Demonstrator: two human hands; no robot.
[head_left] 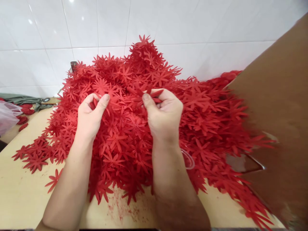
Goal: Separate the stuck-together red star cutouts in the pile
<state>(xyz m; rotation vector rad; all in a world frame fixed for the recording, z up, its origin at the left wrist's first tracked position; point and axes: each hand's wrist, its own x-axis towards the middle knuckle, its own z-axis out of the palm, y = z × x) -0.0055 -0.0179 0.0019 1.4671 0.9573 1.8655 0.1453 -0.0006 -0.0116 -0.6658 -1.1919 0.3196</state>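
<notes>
A big heap of red star-shaped petal cutouts (134, 106) covers the middle of a pale wooden table (21, 195). My left hand (90, 117) rests on the heap's left-centre, thumb pinched against curled fingers on a red cutout. Close beside it, my right hand (163, 114) has its thumb and fingers closed on a small bunch of red cutouts (150, 93) lifted slightly off the heap. Both forearms reach in from the bottom edge.
A brown cardboard sheet (279, 122) leans in on the right, over the heap's edge. White tiled wall (96, 25) stands behind. At the far left lie a clear plastic bag (8, 115), green cloth (19, 98) and a few red pieces. A clear plastic rim (189, 160) shows by my right wrist.
</notes>
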